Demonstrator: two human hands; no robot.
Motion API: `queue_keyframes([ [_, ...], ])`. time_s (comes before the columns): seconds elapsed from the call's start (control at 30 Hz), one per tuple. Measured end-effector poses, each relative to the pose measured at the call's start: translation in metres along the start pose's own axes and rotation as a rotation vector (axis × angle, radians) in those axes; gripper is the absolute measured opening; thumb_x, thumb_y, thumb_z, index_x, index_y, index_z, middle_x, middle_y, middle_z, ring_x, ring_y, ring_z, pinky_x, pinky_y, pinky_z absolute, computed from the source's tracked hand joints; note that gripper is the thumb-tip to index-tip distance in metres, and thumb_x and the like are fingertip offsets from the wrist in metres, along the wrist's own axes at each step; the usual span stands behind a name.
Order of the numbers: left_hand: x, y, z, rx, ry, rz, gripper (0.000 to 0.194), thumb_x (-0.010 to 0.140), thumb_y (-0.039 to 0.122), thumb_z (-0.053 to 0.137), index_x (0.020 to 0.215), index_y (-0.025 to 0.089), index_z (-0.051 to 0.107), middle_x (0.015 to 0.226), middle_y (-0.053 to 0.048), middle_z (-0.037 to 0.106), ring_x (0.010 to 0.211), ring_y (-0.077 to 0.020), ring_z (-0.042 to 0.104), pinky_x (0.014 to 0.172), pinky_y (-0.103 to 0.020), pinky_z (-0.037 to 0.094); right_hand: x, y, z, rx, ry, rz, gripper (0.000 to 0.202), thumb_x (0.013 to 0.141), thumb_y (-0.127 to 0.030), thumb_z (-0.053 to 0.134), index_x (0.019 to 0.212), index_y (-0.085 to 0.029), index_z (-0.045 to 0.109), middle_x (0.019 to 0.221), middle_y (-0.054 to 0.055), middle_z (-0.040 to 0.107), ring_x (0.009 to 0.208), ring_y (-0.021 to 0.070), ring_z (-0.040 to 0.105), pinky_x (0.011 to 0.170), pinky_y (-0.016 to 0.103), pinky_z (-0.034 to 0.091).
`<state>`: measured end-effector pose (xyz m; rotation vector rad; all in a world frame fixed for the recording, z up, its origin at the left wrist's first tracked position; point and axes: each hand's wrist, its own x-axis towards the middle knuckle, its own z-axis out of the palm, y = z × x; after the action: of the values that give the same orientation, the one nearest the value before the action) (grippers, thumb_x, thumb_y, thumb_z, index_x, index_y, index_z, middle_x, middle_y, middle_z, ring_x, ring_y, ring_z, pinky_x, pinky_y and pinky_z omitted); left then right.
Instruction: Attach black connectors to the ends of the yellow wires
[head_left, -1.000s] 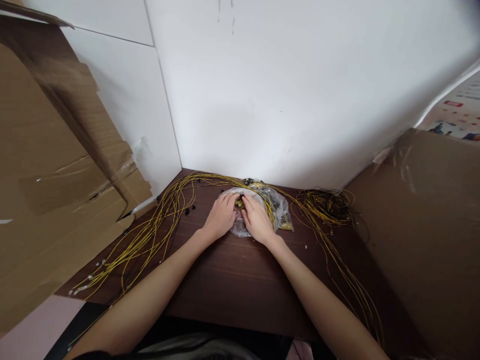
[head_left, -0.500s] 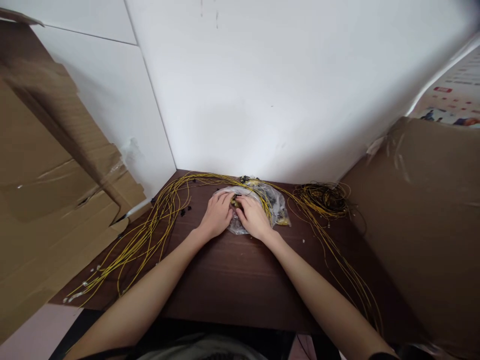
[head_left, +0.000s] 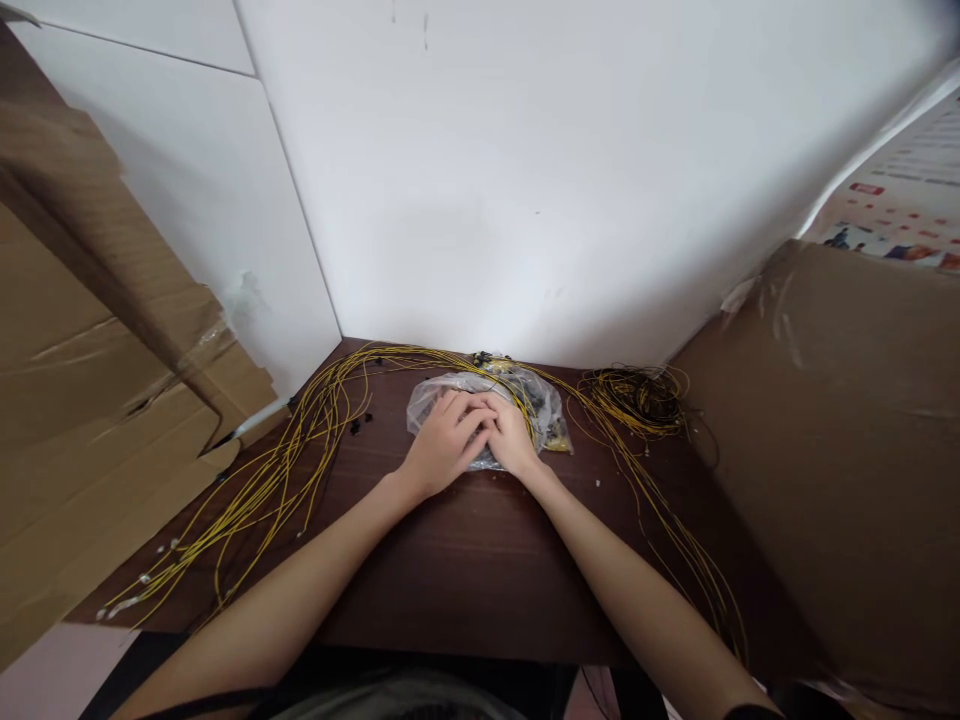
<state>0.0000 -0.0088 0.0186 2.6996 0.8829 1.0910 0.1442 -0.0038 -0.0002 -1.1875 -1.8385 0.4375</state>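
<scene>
My left hand (head_left: 448, 437) lies over the clear plastic bag (head_left: 421, 402), fingers bent and reaching across the fingers of my right hand (head_left: 510, 434). Both hands meet above the bag, closed around a spot that their fingers hide, so what they hold cannot be made out. Just right of my right hand a second clear bag (head_left: 556, 412) contains small dark and yellow parts. A bundle of thin yellow wires (head_left: 330, 395) arches behind the hands, some strands running down beside my right hand.
A tangled coil of yellow and black wire (head_left: 637, 400) lies at the back right. More yellow wires (head_left: 694, 555) trail toward the front right. Cardboard (head_left: 97, 400) stands on the left, a cardboard box (head_left: 840, 440) on the right. Small black pieces (head_left: 360, 423) rest on the dark tabletop (head_left: 450, 570).
My left hand has moved over the right hand's fingers, and the small dark and yellow parts seen between the hands are now covered. The view has shifted slightly.
</scene>
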Motion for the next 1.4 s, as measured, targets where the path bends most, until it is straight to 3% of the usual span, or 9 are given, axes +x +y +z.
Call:
queue_keyframes([
  [0.17,-0.003,0.022,0.009,-0.124,-0.042,0.011,0.017,0.085,0.02,0.044,0.094,0.015,0.058,0.096,-0.01,0.051,0.097,-0.0215,0.048,0.087,-0.038,0.042,0.0,-0.003,-0.003,0.089,0.042,0.113,0.027,0.086,-0.023,0.036,0.094,-0.017,0.061,0.091,0.006,0.065,0.086,0.018,0.059,0.079,0.031,0.045],
  [0.27,-0.008,0.033,0.014,-0.104,-0.091,0.095,0.019,0.086,0.015,0.04,0.09,0.016,0.058,0.092,-0.01,0.053,0.095,-0.0213,0.047,0.087,-0.038,0.041,0.001,-0.001,-0.001,0.071,0.067,0.126,0.027,0.088,-0.026,0.035,0.09,-0.019,0.061,0.091,0.005,0.066,0.086,0.0169,0.06,0.08,0.03,0.045],
  [0.5,-0.016,0.051,0.006,-0.083,-0.377,0.333,0.019,0.087,0.015,0.042,0.089,0.016,0.061,0.083,-0.005,0.059,0.085,-0.0164,0.051,0.081,-0.029,0.042,0.001,0.001,0.002,0.033,0.073,0.037,0.028,0.09,-0.024,0.034,0.088,-0.018,0.061,0.092,0.006,0.066,0.088,0.0166,0.06,0.082,0.029,0.044],
  [0.6,-0.019,0.044,-0.016,-0.028,-0.331,0.193,0.019,0.088,0.021,0.043,0.09,0.017,0.062,0.087,-0.006,0.061,0.085,-0.0166,0.053,0.079,-0.029,0.043,0.0,0.002,0.002,0.004,0.052,0.026,0.028,0.09,-0.024,0.034,0.089,-0.018,0.062,0.092,0.006,0.066,0.09,0.0173,0.059,0.083,0.03,0.043],
  [0.77,-0.047,0.011,-0.074,0.146,-0.157,-0.372,0.023,0.087,0.027,0.041,0.093,0.02,0.062,0.093,-0.006,0.061,0.087,-0.0184,0.056,0.078,-0.03,0.044,-0.001,0.001,0.002,-0.024,0.043,0.023,0.028,0.09,-0.022,0.035,0.089,-0.017,0.063,0.091,0.006,0.065,0.088,0.0173,0.059,0.082,0.03,0.043],
  [0.87,-0.074,-0.002,-0.105,0.338,-0.309,-0.671,0.023,0.083,0.034,0.044,0.081,0.021,0.064,0.084,-0.006,0.062,0.079,-0.0223,0.058,0.069,-0.033,0.044,-0.001,0.001,0.003,-0.042,0.041,0.016,0.028,0.089,-0.022,0.036,0.089,-0.017,0.063,0.089,0.006,0.065,0.087,0.0176,0.058,0.08,0.03,0.043],
  [0.97,-0.098,0.0,-0.121,0.43,-0.463,-0.843,0.02,0.079,0.037,0.049,0.083,0.024,0.062,0.082,-0.005,0.063,0.075,-0.0247,0.059,0.06,-0.032,0.04,-0.001,0.002,0.003,-0.045,0.038,0.004,0.028,0.089,-0.022,0.036,0.087,-0.017,0.063,0.088,0.006,0.065,0.086,0.0178,0.058,0.08,0.03,0.043],
  [1.2,-0.111,0.009,-0.118,0.247,-0.53,-0.719,0.031,0.072,0.009,0.039,0.09,0.023,0.061,0.094,-0.003,0.059,0.08,-0.0184,0.058,0.068,-0.029,0.04,-0.001,0.005,0.004,-0.059,0.036,-0.007,0.026,0.088,-0.022,0.038,0.086,-0.017,0.063,0.086,0.006,0.065,0.085,0.0185,0.058,0.079,0.032,0.044],
  [1.4,-0.11,0.004,-0.112,0.157,-0.496,-0.682,0.027,0.08,0.014,0.035,0.083,0.02,0.061,0.089,-0.004,0.059,0.081,-0.018,0.057,0.071,-0.029,0.041,-0.004,-0.004,0.003,-0.187,0.017,-0.167,0.023,0.087,-0.016,0.039,0.09,-0.017,0.062,0.091,0.007,0.063,0.09,0.0196,0.055,0.081,0.035,0.042],
])
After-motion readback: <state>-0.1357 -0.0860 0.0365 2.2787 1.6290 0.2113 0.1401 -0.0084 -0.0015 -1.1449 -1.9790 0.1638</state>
